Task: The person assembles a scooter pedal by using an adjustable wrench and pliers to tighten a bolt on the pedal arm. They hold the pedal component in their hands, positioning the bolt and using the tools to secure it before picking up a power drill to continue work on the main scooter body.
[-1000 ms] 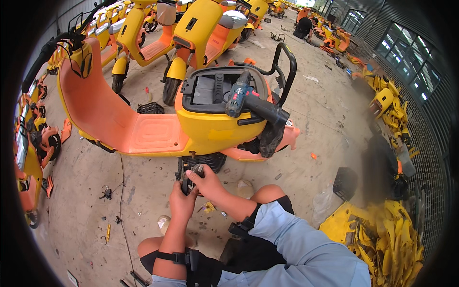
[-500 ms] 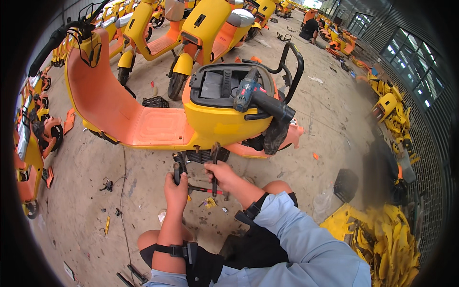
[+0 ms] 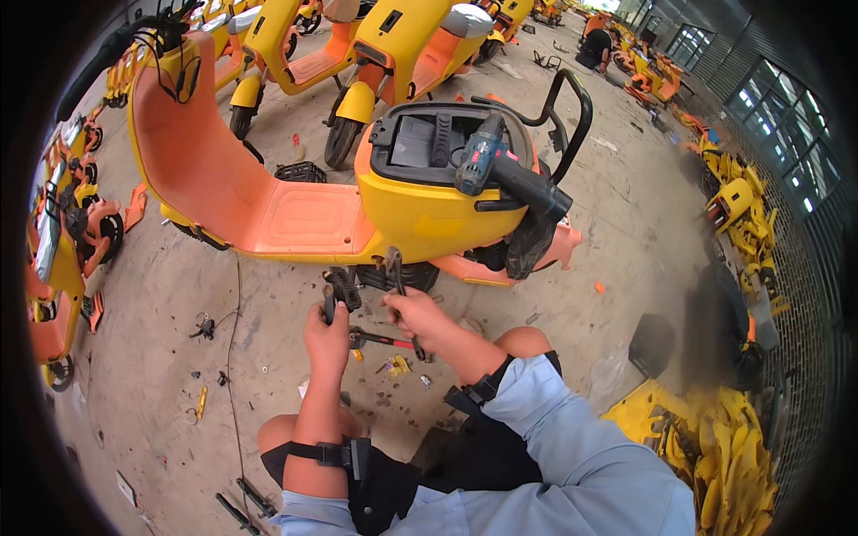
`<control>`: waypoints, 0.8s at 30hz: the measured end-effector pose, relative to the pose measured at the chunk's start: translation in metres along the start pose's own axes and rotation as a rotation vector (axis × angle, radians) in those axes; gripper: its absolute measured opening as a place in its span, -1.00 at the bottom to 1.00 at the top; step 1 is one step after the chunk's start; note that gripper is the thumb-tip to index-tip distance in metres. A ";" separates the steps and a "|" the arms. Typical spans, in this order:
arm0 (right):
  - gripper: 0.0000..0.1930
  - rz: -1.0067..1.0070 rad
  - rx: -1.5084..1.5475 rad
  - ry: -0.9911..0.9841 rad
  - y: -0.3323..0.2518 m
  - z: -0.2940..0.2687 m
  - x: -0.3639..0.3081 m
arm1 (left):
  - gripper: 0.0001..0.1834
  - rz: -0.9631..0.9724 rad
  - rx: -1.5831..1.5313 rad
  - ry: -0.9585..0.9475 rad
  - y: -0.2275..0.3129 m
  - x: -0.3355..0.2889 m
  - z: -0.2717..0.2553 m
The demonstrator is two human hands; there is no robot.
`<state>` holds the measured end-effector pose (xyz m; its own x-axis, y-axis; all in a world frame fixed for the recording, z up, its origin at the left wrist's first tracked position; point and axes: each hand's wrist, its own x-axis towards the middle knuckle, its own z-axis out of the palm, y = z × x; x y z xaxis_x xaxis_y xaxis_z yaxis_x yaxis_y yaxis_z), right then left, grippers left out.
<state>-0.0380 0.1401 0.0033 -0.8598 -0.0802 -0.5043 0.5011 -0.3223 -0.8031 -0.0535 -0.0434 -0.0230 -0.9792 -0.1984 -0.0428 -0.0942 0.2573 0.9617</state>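
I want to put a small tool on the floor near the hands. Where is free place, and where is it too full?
Bare concrete lies left of the left hand, between the black cable and the orange footboard. Another free patch is right of the right hand, between the knee and the scooter's rear panel. Directly below the hands it is crowded with red-handled pliers and small yellow scraps.

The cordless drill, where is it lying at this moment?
In the head view, the cordless drill lies upper centre, on the rim of the yellow scooter's open seat compartment, beside the black rear rack.
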 end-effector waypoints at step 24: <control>-0.54 -0.493 -0.602 0.053 -0.011 0.010 0.006 | -0.75 -0.335 -0.493 -0.186 0.043 -0.003 0.000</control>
<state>-0.0497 0.1332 0.0119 -0.9988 -0.0104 -0.0471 0.0428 0.2596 -0.9648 -0.0550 -0.0323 0.0186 -0.9301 -0.0133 -0.3671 -0.3507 -0.2658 0.8980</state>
